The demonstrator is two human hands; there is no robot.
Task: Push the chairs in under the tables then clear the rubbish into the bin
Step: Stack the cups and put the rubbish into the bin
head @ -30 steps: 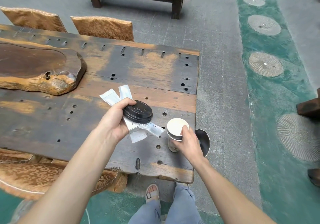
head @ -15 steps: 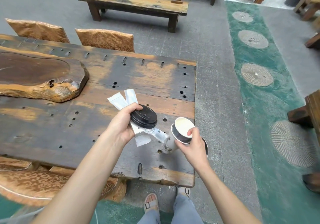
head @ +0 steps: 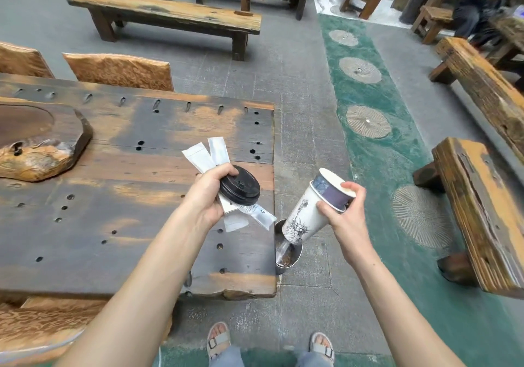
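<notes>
My left hand (head: 204, 196) grips a black cup lid (head: 240, 188) together with several white paper sachets (head: 208, 154) above the right end of the dark wooden table (head: 113, 225). My right hand (head: 344, 210) holds stacked paper cups (head: 304, 216) by the rim, tilted mouth-up to the right, off the table's right edge. The cups' base hangs just over a small metal bin (head: 287, 256) that stands on the floor by the table corner. Two cushioned chairs (head: 119, 70) sit tucked at the table's far side.
A carved wooden tray (head: 42, 142) lies on the table's left. A cushioned chair (head: 42, 327) is under the near edge. Wooden benches stand behind (head: 170, 12) and to the right (head: 479, 213). A seated person (head: 482, 3) is at the far right.
My right hand lifted the cups off the table and carried them right, past the edge, to above the bin. My left hand with the lid and sachets stayed nearly still.
</notes>
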